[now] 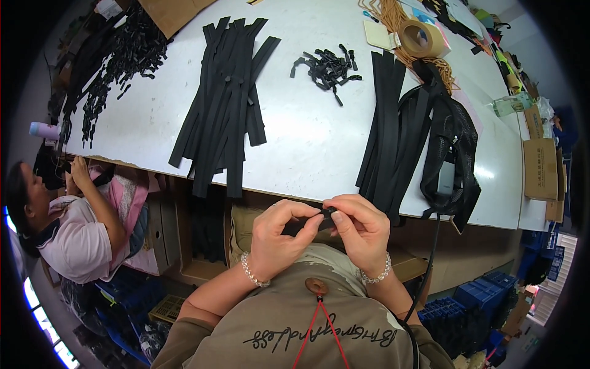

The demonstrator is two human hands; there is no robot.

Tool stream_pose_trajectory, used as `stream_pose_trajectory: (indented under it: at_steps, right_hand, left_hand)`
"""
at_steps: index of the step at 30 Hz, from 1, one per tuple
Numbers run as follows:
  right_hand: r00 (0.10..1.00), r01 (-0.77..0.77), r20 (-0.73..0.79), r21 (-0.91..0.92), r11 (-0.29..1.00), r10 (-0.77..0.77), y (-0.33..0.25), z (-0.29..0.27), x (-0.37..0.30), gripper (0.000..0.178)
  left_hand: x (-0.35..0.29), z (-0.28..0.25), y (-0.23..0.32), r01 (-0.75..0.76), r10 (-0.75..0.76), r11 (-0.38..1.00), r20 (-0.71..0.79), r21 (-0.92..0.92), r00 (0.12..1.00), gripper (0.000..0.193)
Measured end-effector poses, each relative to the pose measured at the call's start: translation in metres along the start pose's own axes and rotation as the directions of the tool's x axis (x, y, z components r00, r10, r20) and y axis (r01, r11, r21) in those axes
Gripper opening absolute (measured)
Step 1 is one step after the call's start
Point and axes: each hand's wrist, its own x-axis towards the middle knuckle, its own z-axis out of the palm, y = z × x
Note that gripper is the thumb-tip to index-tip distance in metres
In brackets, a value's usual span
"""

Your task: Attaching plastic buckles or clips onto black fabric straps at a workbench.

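Note:
My left hand (pixel 279 234) and my right hand (pixel 361 230) meet just off the table's near edge, in front of my chest. Between their fingertips they pinch a black zipper strip (pixel 298 226), with a small black piece at its end. The fingers cover most of it, so the exact join is hidden. A pile of long black zipper strips (pixel 215 117) lies on the table ahead to the left. Small black zipper pulls (pixel 329 67) form a loose heap at the middle. More black strips (pixel 384 123) lie ahead to the right, their near ends over the edge.
On the white table (pixel 307 147), a black mesh bag (pixel 445 178) lies at right. Behind it are a tape roll (pixel 421 38) and tan cord (pixel 393 12). A larger heap of black pulls (pixel 126 58) lies far left. A co-worker (pixel 80 227) sits at left.

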Motion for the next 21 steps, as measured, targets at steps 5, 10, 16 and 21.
stream_pose_trajectory:
  at_steps: [5, 10, 16, 21]
  right_hand:
    - [1.0, -0.016, 0.015, -0.035, 0.999, 0.017, -0.0013, -0.0004, 0.0008, 0.015]
    - [0.998, 0.056, 0.029, -0.107, 0.993, -0.053, -0.0028, -0.0018, 0.0029, 0.015]
    - [0.999, -0.001, -0.047, -0.072, 0.997, -0.003, -0.003, 0.0019, -0.0004, 0.015]
    - [0.999, 0.031, -0.038, -0.096, 0.995, -0.034, -0.0064, 0.0029, 0.0005, 0.015]
  left_hand:
    - [0.0002, -0.0005, -0.0008, -0.023, 0.023, 1.0, -0.002, 0.021, 1.0, 0.012]
    - [0.0001, -0.0005, -0.0007, -0.007, 0.007, 1.0, -0.003, 0.02, 1.0, 0.012]
    - [0.003, -0.0008, -0.0017, -0.048, 0.048, 0.998, 0.01, -0.03, 0.999, 0.013]
    - [0.0053, -0.0017, -0.0041, -0.239, 0.239, 0.971, -0.019, 0.01, 0.971, 0.014]
